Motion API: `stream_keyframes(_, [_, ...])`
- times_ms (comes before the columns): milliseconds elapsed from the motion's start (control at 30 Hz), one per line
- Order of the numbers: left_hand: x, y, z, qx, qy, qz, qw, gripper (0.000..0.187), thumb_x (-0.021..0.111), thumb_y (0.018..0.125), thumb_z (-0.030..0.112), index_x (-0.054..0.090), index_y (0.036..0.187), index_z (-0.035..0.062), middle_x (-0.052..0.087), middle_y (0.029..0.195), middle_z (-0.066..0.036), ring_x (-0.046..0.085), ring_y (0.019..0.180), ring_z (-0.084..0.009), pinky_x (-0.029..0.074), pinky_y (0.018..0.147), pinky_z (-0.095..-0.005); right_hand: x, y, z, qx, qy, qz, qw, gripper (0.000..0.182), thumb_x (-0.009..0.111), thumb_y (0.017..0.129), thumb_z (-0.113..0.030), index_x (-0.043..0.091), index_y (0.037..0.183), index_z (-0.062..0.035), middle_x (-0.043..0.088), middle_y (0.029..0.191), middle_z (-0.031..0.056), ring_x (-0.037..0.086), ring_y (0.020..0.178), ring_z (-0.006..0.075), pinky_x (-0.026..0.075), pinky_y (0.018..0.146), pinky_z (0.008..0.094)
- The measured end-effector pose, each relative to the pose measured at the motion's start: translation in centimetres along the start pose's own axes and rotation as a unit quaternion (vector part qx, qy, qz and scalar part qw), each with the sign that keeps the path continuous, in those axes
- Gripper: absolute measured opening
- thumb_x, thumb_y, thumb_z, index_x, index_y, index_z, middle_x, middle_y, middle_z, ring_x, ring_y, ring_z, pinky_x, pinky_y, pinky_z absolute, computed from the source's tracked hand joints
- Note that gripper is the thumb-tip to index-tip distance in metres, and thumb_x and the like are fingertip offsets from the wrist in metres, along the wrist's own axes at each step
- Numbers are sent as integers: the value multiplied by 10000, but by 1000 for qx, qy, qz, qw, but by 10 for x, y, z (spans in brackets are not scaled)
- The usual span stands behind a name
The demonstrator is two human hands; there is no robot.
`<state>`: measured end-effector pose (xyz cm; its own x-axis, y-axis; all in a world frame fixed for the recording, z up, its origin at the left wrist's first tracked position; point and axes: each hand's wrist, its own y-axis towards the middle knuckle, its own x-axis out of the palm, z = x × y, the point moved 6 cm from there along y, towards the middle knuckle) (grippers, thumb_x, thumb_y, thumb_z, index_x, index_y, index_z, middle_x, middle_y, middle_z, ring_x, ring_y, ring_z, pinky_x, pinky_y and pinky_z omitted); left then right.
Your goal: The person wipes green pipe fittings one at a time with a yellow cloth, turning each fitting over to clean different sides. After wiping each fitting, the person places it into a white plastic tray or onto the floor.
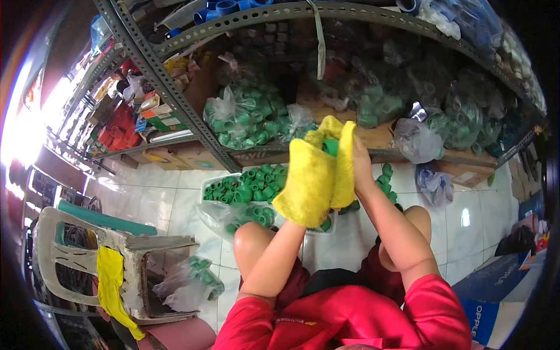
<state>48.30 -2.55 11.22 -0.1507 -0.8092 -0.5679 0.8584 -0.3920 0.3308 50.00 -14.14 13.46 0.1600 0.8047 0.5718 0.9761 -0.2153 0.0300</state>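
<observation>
A yellow cloth (312, 181) is bunched around a green pipe fitting (331, 147), which shows at the top between its folds. My left hand is covered by the cloth and closed on it around the fitting. Only the left wrist (296, 229) and forearm come out below. On the other side, my right hand (362, 165) presses the cloth with its fingers curled behind it. Under my hands stands a white tray (204, 191) heaped with green pipe fittings (248, 185). A plastic bag of fittings (239, 217) lies across its near edge.
Ahead, a metal shelf (175, 87) holds clear bags of green fittings (245, 119). More loose fittings (385, 182) lie right of the tray. A worn plastic chair (70, 256) with a yellow cloth strip (112, 283) stands left. A blue-and-white box (490, 297) sits right.
</observation>
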Motion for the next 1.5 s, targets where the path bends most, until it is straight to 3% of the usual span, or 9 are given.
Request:
stream_keyframes(200, [14,10,-37,-139,-749,81,643,477,361,911,404,378,1262,82,449,1216,-93,447,1096,-242,360,944,-353,33,-29,-11,-292,-386,-69,872,353,503,870,-192,433,1154,5,464,1148,117,452,1032,195,327,919,300])
stream_keyframes(367, [12,3,-25,-145,-710,96,682,468,404,904,371,376,1264,73,437,1233,-96,433,1113,-232,353,946,-340,28,-21,-17,-203,-352,-57,912,322,497,873,-217,459,1100,9,528,995,99,500,908,194,382,833,298])
stream_keyframes(400, [-13,3,6,-125,-299,75,943,464,447,886,316,362,1264,61,434,1231,-104,428,1116,-242,341,954,-347,24,-19,-16,-174,-316,-27,932,322,509,867,-234,470,1079,6,550,940,92,518,854,184,412,782,302])
stream_keyframes(433, [-23,4,30,-75,183,35,980,471,491,868,262,347,1263,48,432,1230,-111,422,1119,-251,328,961,-354,22,-15,-16,-174,-317,-25,932,322,509,867,-234,470,1079,6,550,940,92,518,854,184,412,782,302])
stream_keyframes(600, [13,-7,-10,9,128,106,986,395,442,903,241,388,1258,77,434,1228,-102,418,1115,-225,350,939,-325,-1,0,11,73,45,41,995,291,448,895,-266,506,1070,-41,556,876,34,523,746,104,438,648,250])
stream_keyframes(733, [18,4,-49,4,-71,67,995,399,429,901,261,391,1250,71,442,1218,-109,423,1110,-242,347,943,-330,12,-14,5,-271,-400,-19,875,356,489,876,-247,488,1085,42,504,1174,136,491,1070,265,348,927,306])
stream_keyframes(933, [-6,4,-32,1,-28,54,998,398,477,859,213,409,1212,43,491,1130,-136,433,1082,-291,332,944,-359,13,-7,-10,-213,-421,-85,878,323,509,865,-202,505,1100,19,475,1215,140,425,1150,244,296,971,303])
stream_keyframes(1133, [25,-14,-47,-82,-499,-9,863,411,471,889,171,350,1268,69,449,1188,-124,426,1112,-251,330,970,-351,0,2,10,262,86,-131,952,337,457,887,-296,562,1006,1,597,976,84,582,865,169,467,770,297])
stream_keyframes(1500, [19,-2,-32,-152,-751,89,636,445,435,894,292,347,1264,61,434,1205,-112,426,1107,-252,323,966,-348,26,-36,0,-303,-441,-74,842,401,516,848,-180,423,1190,6,323,1301,205,299,1225,319,236,1006,355])
